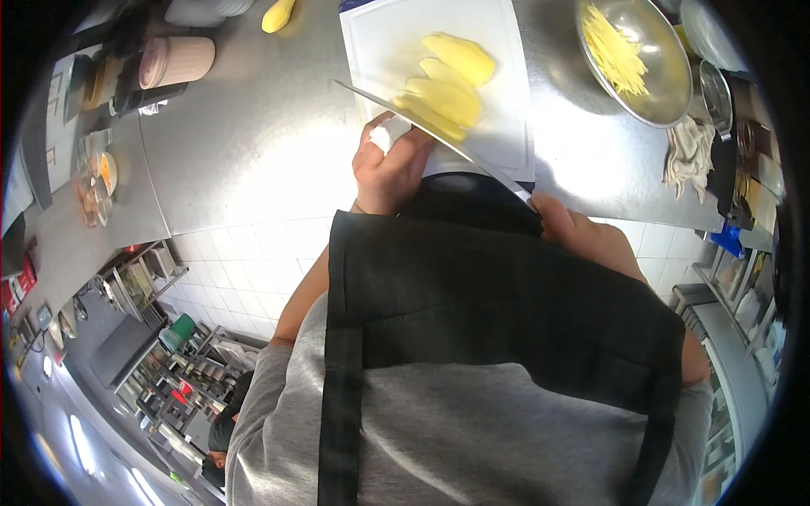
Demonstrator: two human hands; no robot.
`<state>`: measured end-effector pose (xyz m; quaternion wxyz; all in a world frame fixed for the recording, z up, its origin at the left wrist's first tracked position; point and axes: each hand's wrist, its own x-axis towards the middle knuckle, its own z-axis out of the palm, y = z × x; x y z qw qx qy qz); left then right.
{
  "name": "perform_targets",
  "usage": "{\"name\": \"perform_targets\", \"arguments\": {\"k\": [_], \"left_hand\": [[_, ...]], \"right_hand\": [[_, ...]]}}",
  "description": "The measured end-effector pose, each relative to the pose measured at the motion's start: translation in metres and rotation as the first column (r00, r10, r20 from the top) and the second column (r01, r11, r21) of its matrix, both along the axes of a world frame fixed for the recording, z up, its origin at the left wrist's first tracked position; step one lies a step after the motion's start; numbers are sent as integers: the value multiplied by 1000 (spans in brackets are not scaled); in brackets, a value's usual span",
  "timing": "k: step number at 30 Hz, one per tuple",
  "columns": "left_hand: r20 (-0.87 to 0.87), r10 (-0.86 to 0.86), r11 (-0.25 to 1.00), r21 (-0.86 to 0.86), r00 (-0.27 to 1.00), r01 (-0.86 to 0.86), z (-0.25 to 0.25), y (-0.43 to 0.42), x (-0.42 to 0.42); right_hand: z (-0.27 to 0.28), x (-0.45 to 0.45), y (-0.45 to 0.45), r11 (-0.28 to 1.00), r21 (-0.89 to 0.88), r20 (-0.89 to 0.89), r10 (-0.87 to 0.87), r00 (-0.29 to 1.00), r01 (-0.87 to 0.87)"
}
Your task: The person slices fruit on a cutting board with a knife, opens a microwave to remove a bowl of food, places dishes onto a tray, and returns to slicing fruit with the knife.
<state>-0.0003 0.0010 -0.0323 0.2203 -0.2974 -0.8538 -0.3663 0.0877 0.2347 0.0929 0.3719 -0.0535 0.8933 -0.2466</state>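
Note:
My right hand (582, 228) is closed round the handle of a long chef's knife (472, 162). Its blade slants up and left across the near edge of the yellow squash slices (451, 84) on a white cutting board (506, 126). My left hand (388, 164) is curled beside the blade at the board's near left edge. Something white (390, 133), perhaps a wrap or folded cloth, shows at its fingers. The blade hides those fingertips, and whether they touch a slice cannot be seen.
A steel bowl (671, 84) with yellow strips (614, 51) stands right of the board, above a crumpled cloth (689, 156). At the upper left are a whole yellow squash (278, 15) and a pinkish tub (179, 61). Another person (224, 434) is at the lower left.

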Motion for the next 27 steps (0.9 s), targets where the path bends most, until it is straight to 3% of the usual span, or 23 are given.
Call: {"name": "perform_targets", "arguments": {"k": [14,27], "left_hand": [[-1,2,1000,1,1000,-2,-6,-2,0],[-1,-13,1000,10,1000,13,-6,-1,-1]], "right_hand": [[6,3,-3,993,117,178,3,984,-24],[0,-6,2,995,42,93,87,992,-91]]}}
